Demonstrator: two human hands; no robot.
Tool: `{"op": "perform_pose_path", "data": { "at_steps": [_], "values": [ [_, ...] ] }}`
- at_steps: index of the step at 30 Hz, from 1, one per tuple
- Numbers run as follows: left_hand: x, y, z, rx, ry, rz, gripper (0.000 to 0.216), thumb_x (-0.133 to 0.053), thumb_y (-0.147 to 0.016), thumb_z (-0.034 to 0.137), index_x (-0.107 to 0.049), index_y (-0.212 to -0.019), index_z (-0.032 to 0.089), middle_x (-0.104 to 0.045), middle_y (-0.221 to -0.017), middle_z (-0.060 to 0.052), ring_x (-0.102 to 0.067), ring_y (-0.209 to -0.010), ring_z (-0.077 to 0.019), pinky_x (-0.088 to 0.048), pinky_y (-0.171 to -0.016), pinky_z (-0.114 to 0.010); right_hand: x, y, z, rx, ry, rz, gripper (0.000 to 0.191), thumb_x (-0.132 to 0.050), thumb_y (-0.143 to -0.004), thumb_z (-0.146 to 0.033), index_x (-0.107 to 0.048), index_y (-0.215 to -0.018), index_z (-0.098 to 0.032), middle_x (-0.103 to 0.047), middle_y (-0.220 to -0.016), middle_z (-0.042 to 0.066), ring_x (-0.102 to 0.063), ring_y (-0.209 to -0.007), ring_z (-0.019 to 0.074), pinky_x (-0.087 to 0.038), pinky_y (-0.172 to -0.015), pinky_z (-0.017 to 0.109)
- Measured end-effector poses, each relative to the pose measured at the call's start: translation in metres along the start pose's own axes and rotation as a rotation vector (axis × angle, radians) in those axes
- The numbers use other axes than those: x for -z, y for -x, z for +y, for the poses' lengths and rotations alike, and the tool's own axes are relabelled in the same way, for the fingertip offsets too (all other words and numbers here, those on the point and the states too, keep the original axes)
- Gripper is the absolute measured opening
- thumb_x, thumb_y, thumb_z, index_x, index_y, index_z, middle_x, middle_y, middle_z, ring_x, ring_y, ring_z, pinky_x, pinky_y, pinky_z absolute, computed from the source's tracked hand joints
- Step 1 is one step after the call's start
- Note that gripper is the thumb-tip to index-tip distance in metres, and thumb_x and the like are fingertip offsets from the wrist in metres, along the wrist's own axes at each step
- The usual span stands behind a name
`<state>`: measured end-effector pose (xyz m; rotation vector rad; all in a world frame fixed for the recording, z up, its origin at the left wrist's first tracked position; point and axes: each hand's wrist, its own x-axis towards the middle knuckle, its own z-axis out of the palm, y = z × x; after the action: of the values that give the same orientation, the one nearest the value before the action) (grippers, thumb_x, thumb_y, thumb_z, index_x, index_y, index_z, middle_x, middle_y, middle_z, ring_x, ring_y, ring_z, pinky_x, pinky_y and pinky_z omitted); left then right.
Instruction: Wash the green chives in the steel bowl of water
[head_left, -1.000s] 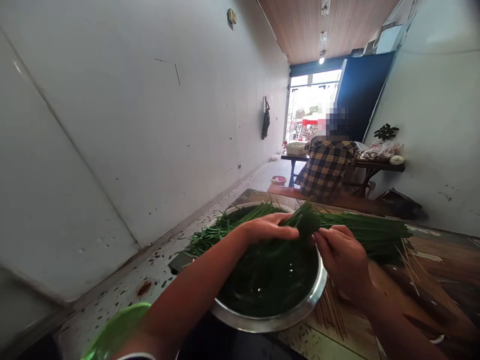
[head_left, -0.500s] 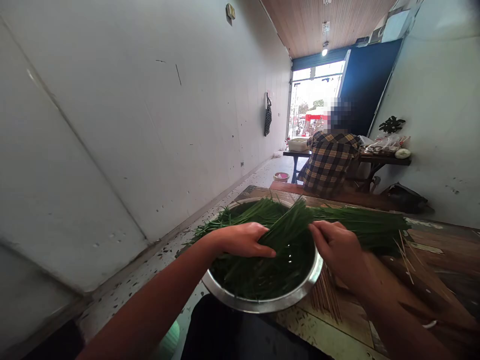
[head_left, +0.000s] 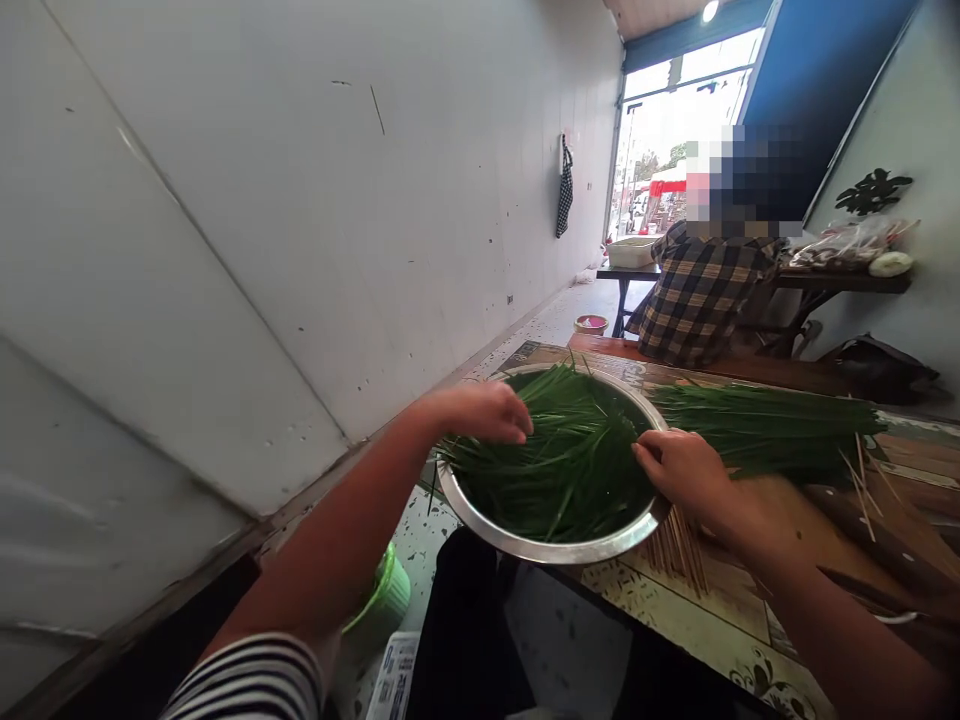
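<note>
A steel bowl (head_left: 551, 548) at the table's near-left corner holds a mass of long green chives (head_left: 570, 460). My left hand (head_left: 487, 410) rests on the chives at the bowl's far-left rim, fingers curled down onto the leaves. My right hand (head_left: 679, 468) sits at the bowl's right rim, fingers curled with the tips touching the chives. A second bundle of chives (head_left: 765, 430) lies flat on the wooden table (head_left: 720, 620) to the right of the bowl.
Thin bamboo skewers (head_left: 679, 550) lie beside the bowl, and more skewers (head_left: 874, 480) lie at the right. A green container (head_left: 382, 600) stands on the floor below. A person in a plaid shirt (head_left: 701, 295) sits ahead at another table. White wall on the left.
The handful of chives held up between both hands has gone down into the bowl. My left hand moved to the far-left rim; the view tilted downward.
</note>
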<state>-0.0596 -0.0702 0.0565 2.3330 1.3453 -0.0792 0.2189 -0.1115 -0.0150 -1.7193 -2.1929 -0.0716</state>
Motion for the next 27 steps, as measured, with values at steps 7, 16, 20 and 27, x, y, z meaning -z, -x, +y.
{"op": "perform_pose_path", "data": {
  "at_steps": [7, 16, 20, 27],
  "values": [
    [-0.02, -0.118, 0.001, 0.139, -0.109, 0.397, 0.023, -0.062, -0.07, 0.028, -0.072, -0.089, 0.019, -0.068, -0.088, -0.005, -0.06, -0.081, -0.0157, -0.044, -0.072, -0.023, -0.014, -0.014, 0.002, 0.015, -0.147, -0.001, 0.031, -0.041, -0.084, -0.035, -0.066, -0.075, -0.02, -0.067, -0.073, 0.004, -0.058, -0.066, 0.0148, -0.035, -0.062, 0.026],
    [-0.038, -0.118, 0.006, 0.173, -0.091, 0.543, 0.027, -0.06, -0.077, 0.028, -0.068, -0.099, 0.015, -0.065, -0.096, -0.012, -0.057, -0.095, -0.0207, -0.042, -0.087, -0.03, -0.006, -0.023, 0.025, 0.104, 0.136, -0.027, 0.031, -0.042, -0.081, -0.035, -0.06, -0.061, -0.02, -0.062, -0.06, 0.004, -0.055, -0.062, 0.0161, -0.033, -0.069, 0.031],
    [-0.04, -0.117, 0.014, -0.031, -0.016, 0.472, 0.023, -0.061, -0.075, 0.033, -0.072, -0.087, 0.017, -0.066, -0.086, -0.007, -0.058, -0.083, -0.0164, -0.042, -0.078, -0.024, 0.014, -0.016, 0.014, 0.062, 0.193, -0.044, 0.03, -0.044, -0.078, -0.03, -0.056, -0.053, -0.019, -0.06, -0.057, 0.005, -0.054, -0.061, 0.0165, -0.032, -0.068, 0.032],
    [-0.046, -0.109, 0.034, -0.032, 0.027, 0.275, 0.02, -0.064, -0.07, 0.03, -0.074, -0.079, 0.016, -0.068, -0.074, -0.005, -0.056, -0.068, -0.0133, -0.04, -0.065, -0.022, -0.005, -0.021, 0.007, 0.048, -0.15, 0.054, 0.024, -0.045, -0.078, -0.027, -0.062, -0.064, -0.019, -0.068, -0.077, 0.005, -0.058, -0.077, 0.0174, -0.038, -0.071, 0.029]
  ]
}}
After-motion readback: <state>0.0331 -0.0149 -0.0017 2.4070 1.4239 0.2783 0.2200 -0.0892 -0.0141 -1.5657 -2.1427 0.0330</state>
